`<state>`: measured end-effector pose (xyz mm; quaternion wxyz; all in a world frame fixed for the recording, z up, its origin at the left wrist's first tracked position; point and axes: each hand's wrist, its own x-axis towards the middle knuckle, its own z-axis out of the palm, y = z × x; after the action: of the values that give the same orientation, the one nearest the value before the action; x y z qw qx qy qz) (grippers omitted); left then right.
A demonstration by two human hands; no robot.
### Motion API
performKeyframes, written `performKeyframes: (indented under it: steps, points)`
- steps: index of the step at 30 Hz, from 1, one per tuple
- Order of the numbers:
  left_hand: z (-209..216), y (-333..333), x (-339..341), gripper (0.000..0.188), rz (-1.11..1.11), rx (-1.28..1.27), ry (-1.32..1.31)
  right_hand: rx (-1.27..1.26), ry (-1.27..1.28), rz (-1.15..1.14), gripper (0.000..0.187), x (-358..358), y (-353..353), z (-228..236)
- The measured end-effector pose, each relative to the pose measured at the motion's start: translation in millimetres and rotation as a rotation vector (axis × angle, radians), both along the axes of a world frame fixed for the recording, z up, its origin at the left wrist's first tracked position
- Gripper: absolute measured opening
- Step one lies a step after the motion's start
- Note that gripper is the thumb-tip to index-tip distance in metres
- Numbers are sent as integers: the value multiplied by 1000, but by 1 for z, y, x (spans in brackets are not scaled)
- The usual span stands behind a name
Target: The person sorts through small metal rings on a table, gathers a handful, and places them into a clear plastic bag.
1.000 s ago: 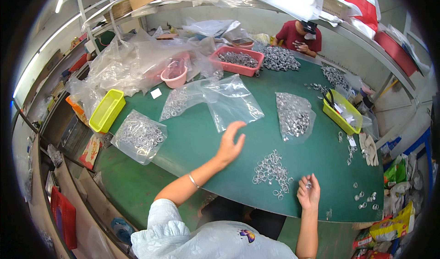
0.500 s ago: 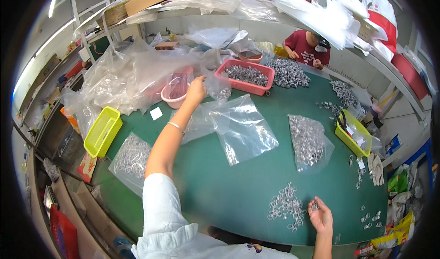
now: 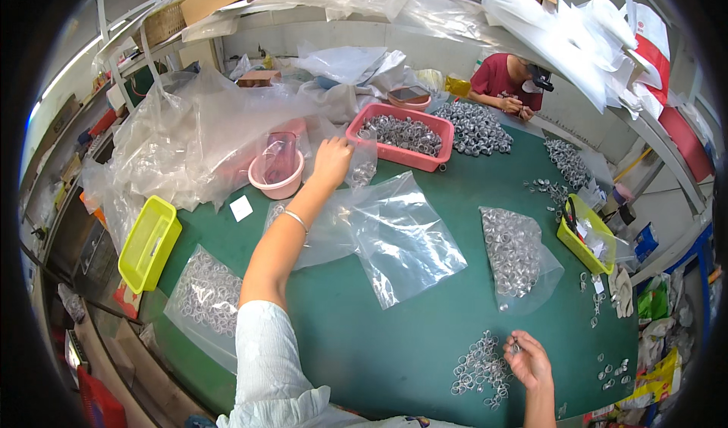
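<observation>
My left hand (image 3: 332, 161) reaches across the table with curled fingers, closed at a clear plastic bag (image 3: 365, 153) that has a few rings at its bottom. Its exact grip on the film is hard to see. At the near right, my right hand (image 3: 530, 361) is palm up, its bent fingers around a small metal ring (image 3: 516, 347). Beside it lies a loose pile of metal rings (image 3: 480, 369). Flat clear bags (image 3: 406, 238) spread over the middle of the table. A filled bag of rings (image 3: 512, 252) rests to the right, and another bag of rings (image 3: 206, 291) to the left.
A pink tray of rings (image 3: 447, 136) stands at the back beside a heap of rings (image 3: 474, 128). Yellow baskets (image 3: 149, 244) sit at both sides. A pink basin (image 3: 274, 189) stands near piled plastic film (image 3: 189, 140). Across the table sits a person in a red shirt (image 3: 497, 79).
My left hand has moved slightly right, closer to the bag with a few rings. My right hand stays beside the loose pile. The whole view has shifted a little.
</observation>
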<state>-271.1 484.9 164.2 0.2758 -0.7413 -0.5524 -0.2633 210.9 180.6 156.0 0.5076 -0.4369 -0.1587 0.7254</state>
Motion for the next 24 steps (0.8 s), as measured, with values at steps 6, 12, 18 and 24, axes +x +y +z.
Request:
performKeyframes:
  steps: [6, 12, 18, 24]
  points:
    - [47, 16, 12, 11, -30, 127, -6, 128, -18, 101, 11, -28, 27, 11]
    - [138, 4, 45, 21, -563, 194, -165, 166, -6, 76, 14, -26, 24, 30]
    - [178, -87, 84, 24, -756, 235, -15, 282, 26, 173, 20, -58, 44, 84]
    - [152, -154, 128, 22, -1042, 187, 102, 601, -4, 315, 16, -106, 54, 132]
